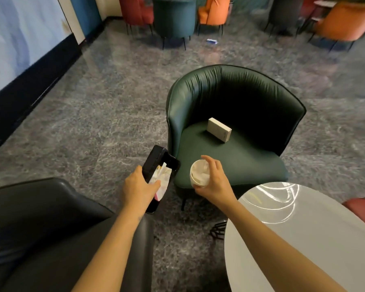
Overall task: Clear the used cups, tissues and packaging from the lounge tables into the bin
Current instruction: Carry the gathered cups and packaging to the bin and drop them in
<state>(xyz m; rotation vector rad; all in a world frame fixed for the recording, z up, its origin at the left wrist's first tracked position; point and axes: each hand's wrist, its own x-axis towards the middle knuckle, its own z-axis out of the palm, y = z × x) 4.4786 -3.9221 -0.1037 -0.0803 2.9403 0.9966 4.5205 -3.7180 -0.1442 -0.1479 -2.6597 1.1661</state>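
Note:
My left hand point(138, 187) grips a black plastic food tray point(156, 163) with crumpled white tissue and wrappers point(162, 180) pressed against it by the thumb. My right hand point(214, 182) holds a white paper cup point(199, 173) from the side; crumpled tissue sits inside the cup. Both hands hover over the floor, in front of a dark green armchair point(240, 114). A small white box point(219, 129) lies on the armchair's seat. No bin is in view.
A round white table point(303, 239) is at the lower right. A black leather chair point(51, 228) fills the lower left. A small blue-and-white packet point(211, 41) lies on the grey floor farther off, near teal, red and orange chairs point(174, 17).

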